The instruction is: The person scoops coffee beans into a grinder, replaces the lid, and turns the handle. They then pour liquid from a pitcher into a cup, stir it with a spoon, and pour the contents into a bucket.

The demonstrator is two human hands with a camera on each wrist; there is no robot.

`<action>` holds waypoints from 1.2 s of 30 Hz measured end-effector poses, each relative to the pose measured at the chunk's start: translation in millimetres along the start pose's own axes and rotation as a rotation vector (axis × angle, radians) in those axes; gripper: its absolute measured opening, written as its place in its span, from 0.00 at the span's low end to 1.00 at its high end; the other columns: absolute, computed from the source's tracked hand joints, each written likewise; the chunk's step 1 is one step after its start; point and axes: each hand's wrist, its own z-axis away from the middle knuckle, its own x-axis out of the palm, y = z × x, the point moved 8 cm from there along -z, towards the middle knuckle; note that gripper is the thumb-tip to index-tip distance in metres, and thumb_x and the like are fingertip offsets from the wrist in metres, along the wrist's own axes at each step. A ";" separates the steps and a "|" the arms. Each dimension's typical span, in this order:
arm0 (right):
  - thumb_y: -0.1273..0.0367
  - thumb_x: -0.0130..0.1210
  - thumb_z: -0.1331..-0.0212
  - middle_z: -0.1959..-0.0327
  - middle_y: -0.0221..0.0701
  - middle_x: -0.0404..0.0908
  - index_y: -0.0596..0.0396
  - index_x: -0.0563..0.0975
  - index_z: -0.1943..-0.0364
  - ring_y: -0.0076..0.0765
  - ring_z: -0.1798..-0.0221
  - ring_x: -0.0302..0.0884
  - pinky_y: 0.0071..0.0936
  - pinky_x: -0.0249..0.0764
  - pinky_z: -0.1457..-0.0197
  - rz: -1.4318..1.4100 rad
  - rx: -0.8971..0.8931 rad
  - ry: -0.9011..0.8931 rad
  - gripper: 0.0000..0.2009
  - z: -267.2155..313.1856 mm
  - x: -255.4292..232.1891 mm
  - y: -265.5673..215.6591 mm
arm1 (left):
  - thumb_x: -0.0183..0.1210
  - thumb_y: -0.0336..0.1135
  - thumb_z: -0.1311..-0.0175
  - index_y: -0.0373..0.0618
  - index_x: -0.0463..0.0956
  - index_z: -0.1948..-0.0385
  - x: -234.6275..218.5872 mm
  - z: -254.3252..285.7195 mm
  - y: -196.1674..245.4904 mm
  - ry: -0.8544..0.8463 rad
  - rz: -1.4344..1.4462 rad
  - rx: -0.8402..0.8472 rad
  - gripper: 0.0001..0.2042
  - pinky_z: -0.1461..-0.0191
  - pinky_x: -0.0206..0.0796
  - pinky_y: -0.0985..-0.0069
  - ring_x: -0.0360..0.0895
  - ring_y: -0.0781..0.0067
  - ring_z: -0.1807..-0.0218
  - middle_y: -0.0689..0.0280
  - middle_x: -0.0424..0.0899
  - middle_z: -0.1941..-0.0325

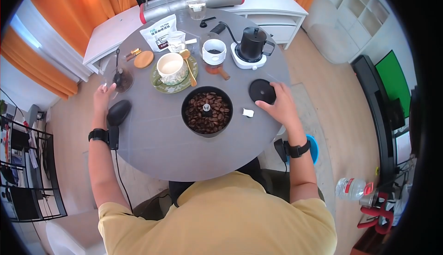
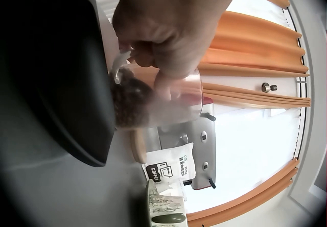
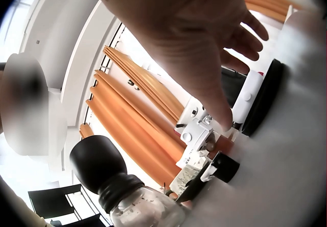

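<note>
My left hand (image 1: 102, 99) grips the handle of a clear glass jar (image 2: 179, 107) at the table's left edge. Dark coffee beans (image 2: 125, 102) and a black scoop (image 1: 117, 76) are in the jar. At the right edge, my right hand (image 1: 282, 105) has its fingers spread around a flat black round lid (image 1: 261, 90), thumb close to its rim. Between the hands stands a coffee grinder (image 3: 110, 171), its black top (image 1: 184, 119) full of roasted beans (image 1: 203, 121) around a metal shaft. A small white piece (image 1: 248, 113) lies between grinder and lid.
Behind the grinder are a cup (image 1: 171, 68) on a green saucer (image 1: 161, 87), a wooden spoon (image 1: 189, 68), a white dripper (image 1: 214, 54) and a black kettle (image 1: 253, 45) on a white base (image 1: 244, 63). A black oval object (image 1: 119, 113) sits beside my left forearm. A coffee bag (image 1: 159, 33) stands farther back.
</note>
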 end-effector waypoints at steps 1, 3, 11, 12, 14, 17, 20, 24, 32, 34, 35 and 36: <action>0.57 0.70 0.61 0.47 0.45 0.71 0.64 0.70 0.48 0.51 0.44 0.67 0.40 0.66 0.41 0.045 -0.065 -0.006 0.36 -4.2 5.1 -0.7 | 0.67 0.38 0.47 0.54 0.59 0.83 0.2 -1.3 -3.2 -0.032 -0.009 -0.013 0.20 0.73 0.49 0.82 0.52 0.87 0.76 0.80 0.55 0.80; 0.56 0.71 0.64 0.47 0.46 0.71 0.64 0.70 0.47 0.52 0.44 0.68 0.40 0.66 0.41 0.091 -0.104 -0.030 0.38 -13.1 15.6 3.3 | 0.67 0.38 0.47 0.55 0.58 0.83 -3.9 -4.0 -11.5 -0.057 -0.019 -0.029 0.21 0.73 0.49 0.82 0.52 0.86 0.76 0.80 0.55 0.80; 0.52 0.73 0.71 0.47 0.47 0.71 0.60 0.69 0.44 0.52 0.43 0.67 0.39 0.66 0.40 0.210 0.009 -0.369 0.44 -39.2 40.6 1.4 | 0.71 0.45 0.54 0.36 0.73 0.61 -9.2 48.4 71.8 0.267 -1.054 0.216 0.25 0.51 0.67 0.70 0.76 0.61 0.56 0.56 0.79 0.61; 0.53 0.72 0.70 0.49 0.46 0.72 0.59 0.70 0.44 0.52 0.45 0.68 0.39 0.67 0.42 0.206 0.003 -0.371 0.43 -40.7 41.5 3.0 | 0.71 0.45 0.54 0.36 0.73 0.61 -1.5 63.4 88.7 0.266 -1.056 0.209 0.25 0.51 0.67 0.70 0.76 0.61 0.56 0.56 0.79 0.61; 0.53 0.72 0.69 0.51 0.46 0.73 0.57 0.70 0.44 0.52 0.47 0.70 0.39 0.68 0.44 0.203 -0.007 -0.380 0.42 -42.3 42.8 2.3 | 0.73 0.44 0.58 0.35 0.71 0.54 19.6 106.7 148.6 0.331 -0.729 0.551 0.31 0.45 0.65 0.63 0.72 0.52 0.49 0.51 0.77 0.53; 0.53 0.70 0.66 0.54 0.46 0.73 0.56 0.70 0.44 0.52 0.51 0.71 0.38 0.70 0.48 0.275 -0.009 -0.369 0.40 -48.6 28.1 -9.4 | 0.74 0.42 0.60 0.39 0.67 0.47 69.0 149.2 170.8 -0.131 -0.521 0.594 0.36 0.40 0.61 0.66 0.70 0.56 0.44 0.56 0.74 0.48; 0.54 0.70 0.65 0.56 0.43 0.73 0.59 0.71 0.46 0.45 0.53 0.73 0.36 0.71 0.50 0.104 0.050 -0.155 0.38 -53.6 -10.6 -34.5 | 0.75 0.42 0.62 0.40 0.63 0.42 125.2 191.8 172.2 -0.662 -0.304 0.507 0.41 0.35 0.56 0.67 0.63 0.58 0.37 0.57 0.69 0.41; 0.56 0.70 0.61 0.52 0.37 0.69 0.57 0.66 0.46 0.35 0.50 0.70 0.33 0.70 0.50 -0.807 -0.103 0.060 0.37 -45.1 -48.4 -79.6 | 0.76 0.43 0.63 0.41 0.59 0.39 177.8 221.2 160.8 -0.915 -0.065 0.486 0.46 0.33 0.54 0.66 0.61 0.60 0.35 0.56 0.67 0.39; 0.63 0.75 0.68 0.41 0.46 0.60 0.51 0.61 0.56 0.45 0.38 0.62 0.38 0.61 0.36 -1.192 -0.571 -0.160 0.35 -0.2 -35.7 -173.0 | 0.78 0.36 0.69 0.41 0.60 0.39 221.2 233.9 157.2 -0.964 0.395 0.231 0.47 0.37 0.62 0.69 0.68 0.72 0.40 0.62 0.71 0.41; 0.61 0.75 0.68 0.40 0.47 0.60 0.50 0.63 0.58 0.46 0.37 0.62 0.39 0.62 0.36 -1.114 -0.591 -0.176 0.34 5.0 -23.9 -176.3 | 0.77 0.34 0.67 0.42 0.62 0.41 224.0 232.2 155.6 -0.946 0.397 0.292 0.44 0.39 0.63 0.70 0.70 0.72 0.42 0.63 0.73 0.43; 0.62 0.74 0.68 0.40 0.47 0.59 0.51 0.64 0.58 0.46 0.37 0.61 0.39 0.61 0.36 -1.014 -0.599 -0.161 0.33 7.2 -20.3 -177.8 | 0.77 0.34 0.67 0.42 0.62 0.41 225.5 232.3 153.1 -0.944 0.399 0.293 0.44 0.39 0.63 0.70 0.70 0.72 0.42 0.63 0.73 0.43; 0.64 0.74 0.69 0.39 0.47 0.59 0.51 0.65 0.59 0.45 0.37 0.61 0.39 0.60 0.36 -0.914 -0.605 -0.146 0.32 8.5 -17.7 -178.6 | 0.76 0.34 0.66 0.42 0.63 0.41 226.5 232.3 151.6 -0.944 0.435 0.290 0.43 0.39 0.64 0.71 0.70 0.72 0.43 0.63 0.73 0.44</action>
